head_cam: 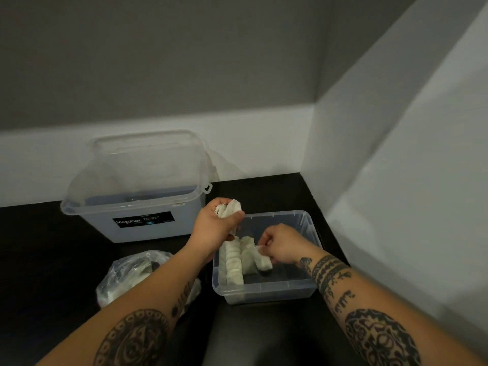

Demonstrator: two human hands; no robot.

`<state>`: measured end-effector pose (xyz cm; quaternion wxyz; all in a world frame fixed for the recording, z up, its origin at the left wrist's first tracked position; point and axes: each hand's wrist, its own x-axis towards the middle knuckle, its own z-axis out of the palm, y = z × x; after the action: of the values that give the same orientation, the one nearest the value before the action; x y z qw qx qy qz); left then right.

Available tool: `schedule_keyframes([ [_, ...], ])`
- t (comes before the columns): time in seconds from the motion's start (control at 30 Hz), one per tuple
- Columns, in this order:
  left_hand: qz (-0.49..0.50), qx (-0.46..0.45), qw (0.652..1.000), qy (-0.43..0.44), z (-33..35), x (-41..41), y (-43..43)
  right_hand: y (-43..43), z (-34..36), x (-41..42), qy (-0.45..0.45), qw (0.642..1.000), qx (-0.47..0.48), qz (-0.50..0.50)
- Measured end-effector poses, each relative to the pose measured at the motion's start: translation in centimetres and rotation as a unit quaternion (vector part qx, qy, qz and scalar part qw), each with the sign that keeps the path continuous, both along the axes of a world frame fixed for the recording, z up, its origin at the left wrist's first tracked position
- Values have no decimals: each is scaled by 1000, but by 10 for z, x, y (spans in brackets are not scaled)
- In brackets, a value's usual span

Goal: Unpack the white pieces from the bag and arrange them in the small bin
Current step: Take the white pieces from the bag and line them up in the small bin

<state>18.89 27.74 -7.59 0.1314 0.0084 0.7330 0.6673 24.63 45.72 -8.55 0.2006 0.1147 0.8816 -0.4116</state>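
White pieces (235,262) rowed in small bin (264,290)

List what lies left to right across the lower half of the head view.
Crumpled clear plastic bag → left hand gripping white pieces → right hand pinching a white piece in the small clear bin.

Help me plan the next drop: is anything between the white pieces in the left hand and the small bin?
No lid or barrier. The left hand holds the white pieces above the far-left rim of the small bin; only the right hand, pinching a piece beside the rows, is inside.
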Motion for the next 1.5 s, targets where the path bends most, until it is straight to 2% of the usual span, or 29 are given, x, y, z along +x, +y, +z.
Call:
schedule_keyframes([
  [0.13, 12, -3, 1000, 0, -3, 0, 2, -11, -13, -4, -86, 996, 6, 14],
  [0.27, 13, 3, 1000, 0, -4, 0, 2, -21, -26, -10, -121, 993, 5, -4],
  [0.37, 14, 7, 1000, 3, -4, 2, 2, -25, -32, -17, -99, 994, 32, -27],
  [0.5, 18, 25, 1000, 4, -4, 4, 1, -28, -38, -23, -94, 990, -24, -105],
  [0.73, 23, 55, 998, 1, 5, 7, 6, -22, -37, -24, -93, 994, 35, -43],
  [0.93, 39, 96, 994, -27, 10, 7, 4, -14, -37, -21, -64, 997, 7, -39],
  [1.1, 35, 138, 987, -79, 16, 9, 2, -10, -19, -16, -59, 997, 39, -19],
  [1.17, 23, 147, 984, -94, 17, 9, 1, -11, -5, -14, -45, 998, 11, -51],
  [1.27, -2, 135, 987, -82, 19, 12, 1, -15, 22, -9, -13, 986, -112, -121],
  [1.37, -1, 129, 990, -65, 21, 14, 5, -18, 41, -5, 42, 935, -308, -169],
  [1.4, -4, 131, 990, -61, 22, 15, 6, -19, 45, -3, 59, 922, -344, -171],
  [1.5, -22, 119, 991, -51, 25, 18, 9, -22, 50, 1, 116, 928, -321, -148],
])
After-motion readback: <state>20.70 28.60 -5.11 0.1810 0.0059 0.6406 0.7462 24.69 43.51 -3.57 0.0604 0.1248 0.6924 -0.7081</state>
